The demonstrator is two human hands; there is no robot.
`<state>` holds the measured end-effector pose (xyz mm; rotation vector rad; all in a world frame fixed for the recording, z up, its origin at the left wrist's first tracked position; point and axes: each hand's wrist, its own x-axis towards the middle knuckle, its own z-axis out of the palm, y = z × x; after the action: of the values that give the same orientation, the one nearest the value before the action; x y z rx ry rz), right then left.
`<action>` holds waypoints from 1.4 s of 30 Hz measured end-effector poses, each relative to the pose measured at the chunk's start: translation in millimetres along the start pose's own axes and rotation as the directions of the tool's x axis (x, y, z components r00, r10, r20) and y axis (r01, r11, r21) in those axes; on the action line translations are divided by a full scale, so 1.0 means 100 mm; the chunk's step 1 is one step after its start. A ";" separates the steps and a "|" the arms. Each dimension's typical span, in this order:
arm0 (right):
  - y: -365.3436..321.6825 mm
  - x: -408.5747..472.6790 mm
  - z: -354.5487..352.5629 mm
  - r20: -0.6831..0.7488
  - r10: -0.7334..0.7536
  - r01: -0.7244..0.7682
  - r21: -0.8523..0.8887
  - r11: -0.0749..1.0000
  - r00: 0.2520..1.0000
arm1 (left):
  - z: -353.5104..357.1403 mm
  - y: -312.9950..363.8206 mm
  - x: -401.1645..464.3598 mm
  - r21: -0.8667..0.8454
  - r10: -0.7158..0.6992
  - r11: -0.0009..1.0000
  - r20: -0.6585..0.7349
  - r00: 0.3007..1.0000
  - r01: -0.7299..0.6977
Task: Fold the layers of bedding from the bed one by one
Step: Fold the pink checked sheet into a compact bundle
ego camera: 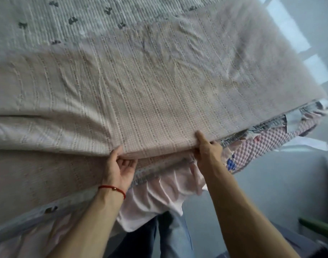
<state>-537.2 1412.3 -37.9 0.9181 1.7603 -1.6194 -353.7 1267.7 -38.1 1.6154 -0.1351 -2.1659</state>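
Note:
A pale pink woven blanket (150, 101) lies across the bed, its near edge lifted at the bed's side. My left hand (118, 164) grips that edge from below, fingers curled under the fabric and thumb on top. My right hand (206, 148) pinches the same edge a little to the right, thumb on top of the blanket. Beyond the blanket lies a white quilted cover with dark small prints (66, 21). Under the lifted edge show a patterned pink and blue quilt (252, 146) and a white pleated bed skirt (159, 194).
The bed's side edge runs from lower left to upper right. Grey floor (271, 183) lies to the right of the bed. Bright window panes (293, 34) are at the upper right. A green object (317, 228) sits at the lower right. My legs stand below the bed skirt.

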 end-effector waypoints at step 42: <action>1.32 -0.60 0.36 0.328 0.048 0.085 -0.382 0.920 0.944 | -1.47 1.00 -0.05 -0.138 0.147 0.974 -0.212 0.966 -0.178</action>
<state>-397.3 1373.8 -73.8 0.4123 1.7606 -1.2713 -187.7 1205.5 -46.7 1.6599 -0.0344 -1.8315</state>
